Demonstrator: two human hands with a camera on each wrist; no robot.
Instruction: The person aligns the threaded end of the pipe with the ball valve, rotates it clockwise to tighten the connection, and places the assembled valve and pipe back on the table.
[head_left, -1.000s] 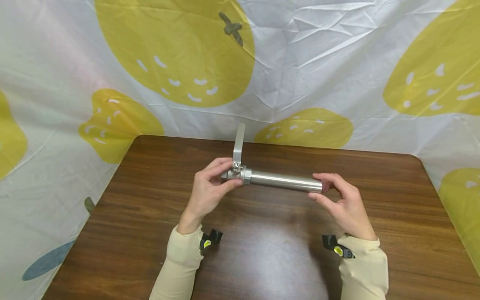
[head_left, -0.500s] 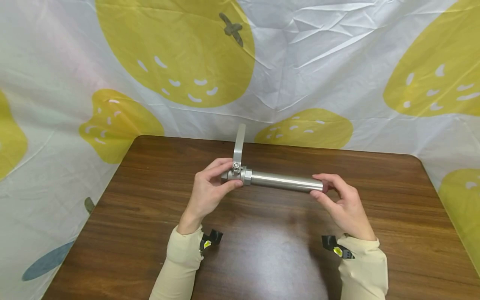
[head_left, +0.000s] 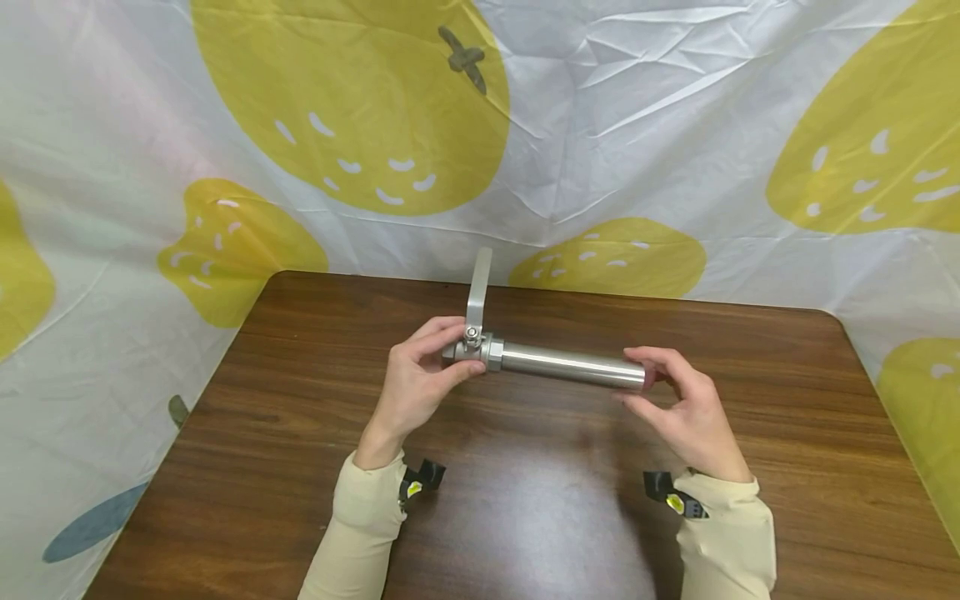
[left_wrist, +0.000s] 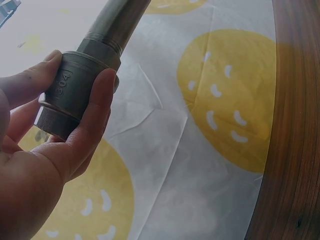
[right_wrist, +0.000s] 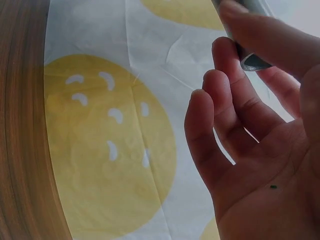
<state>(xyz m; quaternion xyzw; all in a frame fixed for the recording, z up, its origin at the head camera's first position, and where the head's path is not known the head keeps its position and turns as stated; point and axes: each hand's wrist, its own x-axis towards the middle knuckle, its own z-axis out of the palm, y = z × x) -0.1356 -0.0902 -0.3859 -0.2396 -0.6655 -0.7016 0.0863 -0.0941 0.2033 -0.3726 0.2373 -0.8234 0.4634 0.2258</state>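
My left hand (head_left: 420, 375) grips a steel ball valve (head_left: 492, 350) by its body, thumb in front and fingers behind. A flat metal lever (head_left: 478, 292) rises from the valve. From the valve's right side extends a smooth steel pipe (head_left: 566, 364), held level over the table. My right hand (head_left: 697, 412) has its thumb and fingers round the pipe's free end. The valve body (left_wrist: 72, 82) bears a raised "304" in the left wrist view. In the right wrist view, the pipe's open end (right_wrist: 255, 62) shows between thumb and fingers, partly hidden by the thumb.
Beneath both hands lies a brown wood-grain table (head_left: 300, 417) with rounded far corners. A white cloth (head_left: 555, 150) printed with yellow fruit hangs behind it and along the sides. Small black devices (head_left: 675, 497) are strapped at both wrists.
The right thumb has moved up the pipe's near side, then back down to its lower edge. The left hand and valve have stayed in place.
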